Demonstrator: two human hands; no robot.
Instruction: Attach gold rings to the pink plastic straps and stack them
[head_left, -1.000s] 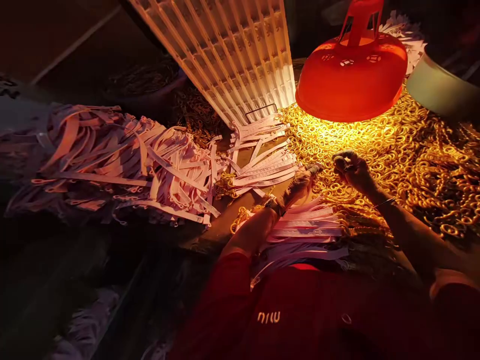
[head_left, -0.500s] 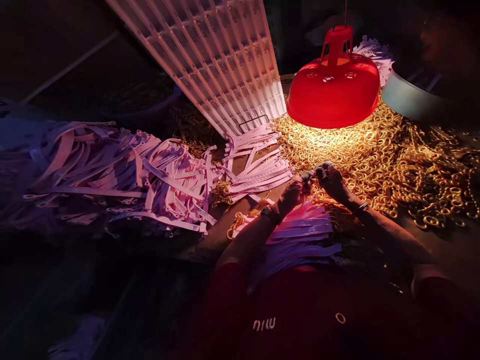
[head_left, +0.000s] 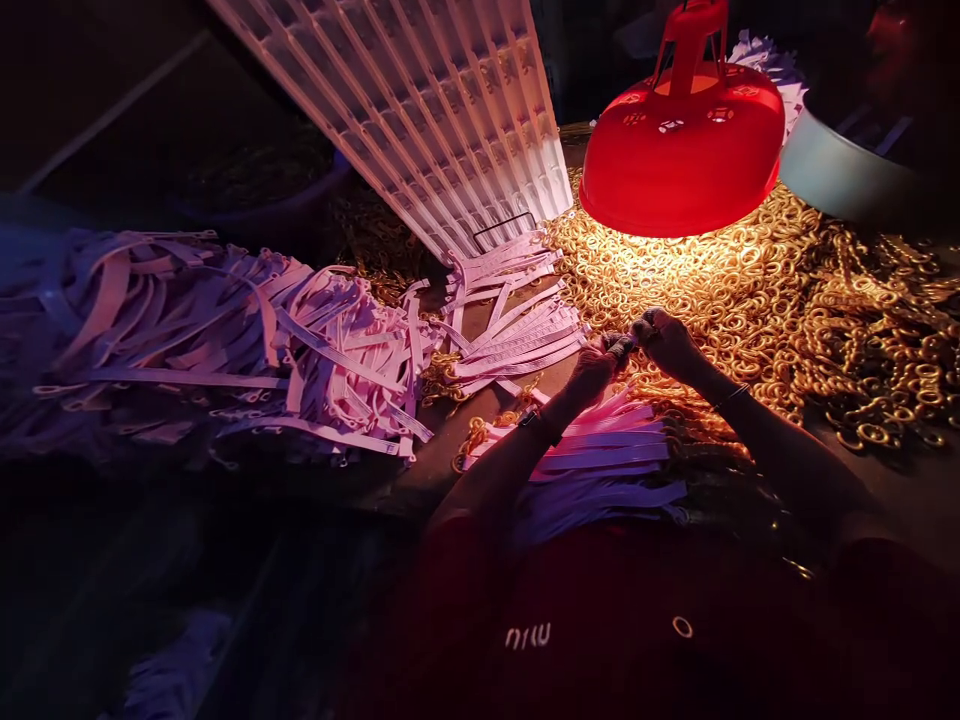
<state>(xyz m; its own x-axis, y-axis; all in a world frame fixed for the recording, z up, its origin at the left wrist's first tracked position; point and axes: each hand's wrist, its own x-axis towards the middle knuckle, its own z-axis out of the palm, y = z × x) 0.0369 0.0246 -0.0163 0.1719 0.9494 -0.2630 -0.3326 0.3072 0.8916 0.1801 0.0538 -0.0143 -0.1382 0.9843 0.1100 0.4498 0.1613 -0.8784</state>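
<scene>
My left hand (head_left: 594, 366) and my right hand (head_left: 664, 340) meet fingertip to fingertip under the lamp, pinching something small between them; a white strap end seems held in the left, while what the right holds is too small to tell. Beneath my wrists lies a fanned stack of white straps (head_left: 600, 450). A wide heap of gold rings (head_left: 757, 290) spreads just beyond and to the right of my hands.
A red lamp shade (head_left: 679, 165) hangs low over the rings. A white slatted rack (head_left: 450, 110) leans at the back. A big pile of loose white straps (head_left: 225, 340) fills the left; a neater bundle (head_left: 517, 320) lies centre. A pale basin (head_left: 832, 170) sits far right.
A second ago my hands were apart, the right one raised with a ring. The right hand has moved left and now meets the left hand. The view has shifted slightly.
</scene>
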